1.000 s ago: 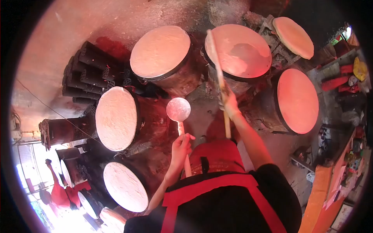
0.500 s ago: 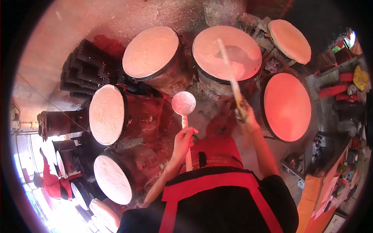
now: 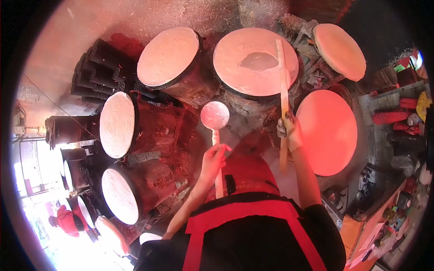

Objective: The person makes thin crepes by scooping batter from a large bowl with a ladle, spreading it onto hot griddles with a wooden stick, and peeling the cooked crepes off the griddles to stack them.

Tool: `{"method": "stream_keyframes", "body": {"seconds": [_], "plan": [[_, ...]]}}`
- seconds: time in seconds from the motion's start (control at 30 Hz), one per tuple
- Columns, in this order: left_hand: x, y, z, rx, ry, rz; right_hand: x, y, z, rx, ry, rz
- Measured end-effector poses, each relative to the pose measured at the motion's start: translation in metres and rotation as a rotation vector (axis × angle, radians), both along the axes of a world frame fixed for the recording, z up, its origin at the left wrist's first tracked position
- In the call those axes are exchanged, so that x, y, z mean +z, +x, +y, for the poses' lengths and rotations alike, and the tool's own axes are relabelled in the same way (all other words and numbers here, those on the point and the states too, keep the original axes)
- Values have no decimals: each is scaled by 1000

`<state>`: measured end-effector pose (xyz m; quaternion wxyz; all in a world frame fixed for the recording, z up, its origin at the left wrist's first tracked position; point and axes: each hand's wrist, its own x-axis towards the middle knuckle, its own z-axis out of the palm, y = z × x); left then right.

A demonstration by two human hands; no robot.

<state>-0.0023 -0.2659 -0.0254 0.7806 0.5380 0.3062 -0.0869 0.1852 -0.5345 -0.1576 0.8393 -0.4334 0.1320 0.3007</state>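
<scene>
My left hand [image 3: 214,161] is wrapped round the handle of a ladle [image 3: 214,115], whose round pale bowl points up and away from me. In my right hand [image 3: 289,131] is a long flat wooden stick [image 3: 282,72], held near its lower part. The stick's far end lies over the right side of a round griddle [image 3: 235,49] coated with pale batter. A darker bare patch shows near the middle of that coating. Just right of my right hand is a smooth reddish round griddle [image 3: 326,133].
More pale-topped griddles stand at upper left [image 3: 168,56], left [image 3: 117,125] and lower left [image 3: 120,196]. A thick round disc [image 3: 340,52] rests at upper right. Black perforated cylinders [image 3: 97,67] are stacked at left. Someone in red [image 3: 68,221] is at far lower left.
The stick has moved right across the coated griddle, turning upright in view. The darker patch has changed shape. The griddles have shifted in view, and my left hand still grips the ladle.
</scene>
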Motion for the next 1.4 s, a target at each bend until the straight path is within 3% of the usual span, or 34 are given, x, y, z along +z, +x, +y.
{"method": "stream_keyframes", "body": {"seconds": [0.23,0.33,0.4,0.43,0.5,0.63,0.7,0.73,0.83,1.0,1.07,1.17,1.23,1.3,1.37,1.4], "plan": [[3,4,9,-16,23,-12,17,69,20,-251,48,-7],[5,6,24,-55,14,-33,48,73,63,-402,-340,-139],[9,13,30,-47,-4,-50,29,81,84,-276,-446,-59],[18,16,32,-24,-7,-52,37,64,91,-206,-570,-240],[27,12,39,31,-24,-55,-21,60,81,-297,-693,-560],[24,6,60,117,-65,-65,-14,17,123,-690,-760,-577],[9,3,81,63,-130,-10,-4,16,152,-595,-879,-654],[9,3,87,40,-147,12,23,14,167,-544,-823,-548],[6,3,101,9,-200,66,36,21,163,-335,-627,-438],[-8,3,115,59,-181,89,2,-13,146,-734,-667,-416],[-8,6,113,34,-193,65,0,-18,169,-596,-826,-705],[2,10,114,-21,-228,53,5,-7,180,-340,-716,-524],[6,9,114,-35,-246,57,22,-1,157,-307,-771,-591],[7,8,116,-18,-251,61,31,7,128,-492,-915,-627],[6,5,117,-7,-259,69,13,10,119,-532,-742,-598],[6,4,118,-6,-261,73,30,-4,128,-463,-806,-696]]}}
